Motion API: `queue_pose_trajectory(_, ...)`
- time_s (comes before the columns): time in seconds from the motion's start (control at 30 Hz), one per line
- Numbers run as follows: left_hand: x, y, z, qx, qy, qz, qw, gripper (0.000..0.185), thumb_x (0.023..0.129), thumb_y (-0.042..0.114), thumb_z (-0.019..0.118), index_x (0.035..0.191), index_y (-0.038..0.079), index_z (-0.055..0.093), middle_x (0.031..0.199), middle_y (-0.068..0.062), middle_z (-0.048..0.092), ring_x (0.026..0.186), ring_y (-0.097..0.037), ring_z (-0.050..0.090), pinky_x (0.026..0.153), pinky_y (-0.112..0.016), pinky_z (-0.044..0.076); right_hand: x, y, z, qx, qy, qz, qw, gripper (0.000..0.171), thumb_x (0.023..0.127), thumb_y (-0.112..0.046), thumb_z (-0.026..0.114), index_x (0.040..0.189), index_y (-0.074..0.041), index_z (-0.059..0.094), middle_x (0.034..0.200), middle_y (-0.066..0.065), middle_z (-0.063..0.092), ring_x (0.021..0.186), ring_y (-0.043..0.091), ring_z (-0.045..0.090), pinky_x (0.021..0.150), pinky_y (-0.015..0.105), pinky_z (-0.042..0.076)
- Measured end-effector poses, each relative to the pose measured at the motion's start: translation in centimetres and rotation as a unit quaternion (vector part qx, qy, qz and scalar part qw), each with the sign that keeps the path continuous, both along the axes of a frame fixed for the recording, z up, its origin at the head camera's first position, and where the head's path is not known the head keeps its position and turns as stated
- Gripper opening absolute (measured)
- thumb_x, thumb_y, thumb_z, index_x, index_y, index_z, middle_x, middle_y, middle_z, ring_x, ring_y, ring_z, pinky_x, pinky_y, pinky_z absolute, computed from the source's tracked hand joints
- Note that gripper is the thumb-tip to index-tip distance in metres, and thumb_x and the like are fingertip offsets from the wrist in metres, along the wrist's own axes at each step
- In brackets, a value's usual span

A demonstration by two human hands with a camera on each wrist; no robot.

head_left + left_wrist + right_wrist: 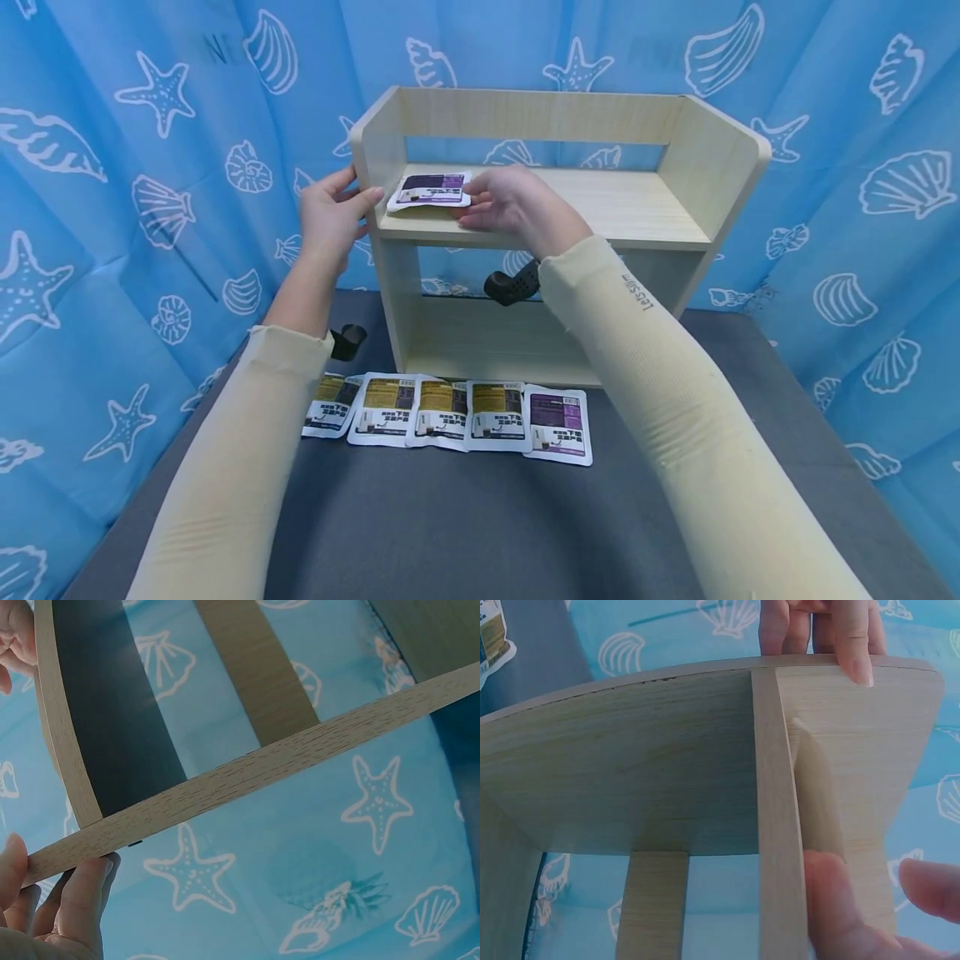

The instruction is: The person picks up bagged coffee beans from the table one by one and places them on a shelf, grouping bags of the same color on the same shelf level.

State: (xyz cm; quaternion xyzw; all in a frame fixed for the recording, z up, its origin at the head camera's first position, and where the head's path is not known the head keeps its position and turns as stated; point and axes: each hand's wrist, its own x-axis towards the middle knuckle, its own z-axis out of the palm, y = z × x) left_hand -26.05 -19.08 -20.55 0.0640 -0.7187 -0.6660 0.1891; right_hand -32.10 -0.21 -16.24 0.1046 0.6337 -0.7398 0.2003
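From the head camera, a purple-and-white sachet [431, 191] lay flat at the left end of the upper board of a pale wooden shelf [678, 234]. The right hand [510, 202] rested just beside it, fingers loosely bent, fingertips at the packet's right edge without closing round it. The left hand [330, 218] gripped the shelf's left side panel, thumb across its front edge. Five more sachets [450, 414] lay in a row on the dark grey table [465, 525] before the shelf.

In the left wrist view, the left hand's fingers [82, 900] curled round the panel's light wooden edge; the sachet was out of view.

In the right wrist view, the left hand's fingertips [851, 637] hooked over the panel's far edge, and the right hand's thumb [840, 907] showed blurred beneath the board.
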Motion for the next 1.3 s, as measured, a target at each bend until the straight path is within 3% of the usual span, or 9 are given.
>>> queue_pose_trajectory(0.17, -0.1, 0.1, 0.0, 0.003, -0.001, 0.001, 1.0, 0.049, 0.093, 0.016, 0.067, 0.14, 0.02, 0.054, 0.142, -0.002, 0.052, 0.126, -0.019, 0.052, 0.099, -0.044, 0.045, 0.0, -0.1, 0.3, 0.023, 0.009, 0.002, 1.0, 0.048, 0.095, 0.008, 0.054, 0.139, -0.007, 0.044, 0.115, 0.014, 0.054, 0.074, 0.021, 0.057, 0.053, 0.02, 0.049)
queue_pose_trajectory(0.47, -0.1, 0.2, 0.1, 0.004, -0.006, 0.001, 1.0, 0.049, 0.093, 0.016, 0.067, 0.14, 0.019, 0.054, 0.142, -0.002, 0.052, 0.126, -0.02, 0.052, 0.099, -0.044, 0.046, 0.3, 0.1, 0.0, 0.05, 0.027, -0.029, 0.998, 0.057, 0.092, 0.013, 0.055, 0.144, -0.008, 0.045, 0.139, 0.01, 0.049, 0.08, 0.02, 0.062, 0.066, 0.022, 0.056)
queue_pose_trajectory(0.83, 0.0, 0.2, 0.0, 0.002, -0.002, 0.002, 1.0, 0.048, 0.093, 0.015, 0.067, 0.14, 0.019, 0.054, 0.142, -0.004, 0.053, 0.125, -0.02, 0.053, 0.098, -0.044, 0.047, 0.9, 0.2, -0.3, 0.099, 0.066, -0.019, 0.993, 0.049, 0.094, 0.007, 0.057, 0.14, -0.009, 0.05, 0.133, 0.01, 0.052, 0.073, 0.015, 0.062, 0.064, 0.019, 0.054)
queue_pose_trajectory(1.1, 0.1, 0.2, 0.0, -0.001, -0.002, 0.001, 1.0, 0.049, 0.093, 0.015, 0.067, 0.14, 0.019, 0.053, 0.142, -0.003, 0.052, 0.126, -0.019, 0.053, 0.098, -0.043, 0.046, 1.6, 1.1, -0.7, 0.077, 0.084, -0.019, 0.993, 0.051, 0.094, 0.008, 0.055, 0.143, -0.007, 0.046, 0.144, 0.011, 0.045, 0.088, 0.019, 0.067, 0.077, 0.023, 0.055)
queue_pose_trajectory(1.3, 0.1, 0.2, 0.0, 0.002, 0.001, 0.0, 1.0, 0.049, 0.093, 0.016, 0.067, 0.14, 0.019, 0.054, 0.142, -0.004, 0.052, 0.126, -0.02, 0.053, 0.098, -0.043, 0.046, 2.2, 2.3, -1.2, 0.019, 0.082, -0.02, 0.996, 0.05, 0.095, 0.007, 0.055, 0.143, -0.004, 0.046, 0.143, 0.012, 0.048, 0.106, 0.024, 0.065, 0.083, 0.027, 0.055)
